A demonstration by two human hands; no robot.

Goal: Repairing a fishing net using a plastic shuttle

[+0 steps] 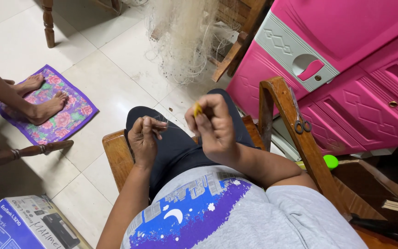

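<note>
Yellow piece: one small yellow object (198, 109), kind too small to tell, pinched between the fingertips of the right hand, raised over the lap at centre frame.
Right hand: right hand (213, 125) has its fingers pressed together on the yellow object, knuckles toward the camera.
Left hand: left hand (144, 136), just left of the right, fingers curled and pinching a thin thread (162, 123); the strand is barely visible.
Lap: dark trousers (180, 143) under both hands; a grey shirt with a blue and purple print (217, 212) at the near edge.
Seat: one wooden chair (116, 154) under the person, its arm (295, 133) rising at the right.
Scissors: one pair of scissors (300, 115) hanging on that arm, handles down.
Net: one pale bundle of fishing net (185, 37) draped at the far centre, touching the tiled floor (107, 60).
Cabinet: one pink plastic cabinet (346, 69) at the far right, with a grey panel.
Green item: one small round green thing (330, 161) near the right, below the cabinet.
Other person: two bare feet (42, 99) at the left, standing on one purple flowered mat (65, 115).
Box: one blue and white carton (24, 226) at the near left corner.
</note>
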